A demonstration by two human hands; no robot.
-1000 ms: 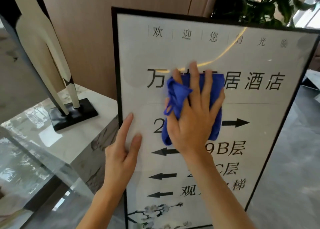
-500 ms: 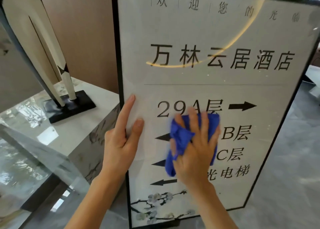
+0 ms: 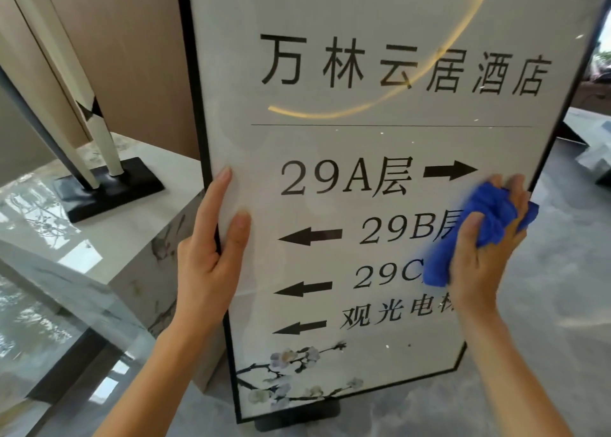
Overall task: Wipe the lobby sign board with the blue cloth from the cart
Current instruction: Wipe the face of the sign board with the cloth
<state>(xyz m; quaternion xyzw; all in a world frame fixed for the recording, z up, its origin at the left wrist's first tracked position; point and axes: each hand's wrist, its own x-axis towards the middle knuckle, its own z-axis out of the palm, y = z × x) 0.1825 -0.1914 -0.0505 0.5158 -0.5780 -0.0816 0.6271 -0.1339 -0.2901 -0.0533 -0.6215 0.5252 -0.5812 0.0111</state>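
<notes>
Head view: right hand point(image 3: 479, 255) presses blue cloth point(image 3: 489, 218), seemingly on sign board point(image 3: 330, 139)

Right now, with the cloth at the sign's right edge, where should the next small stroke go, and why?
Probably sweep the blue cloth down and leftward toward the flower print. The right hand has it bunched at the sign board's right edge, level with the 29B line, and the left hand grips the left frame to steady it.
</notes>
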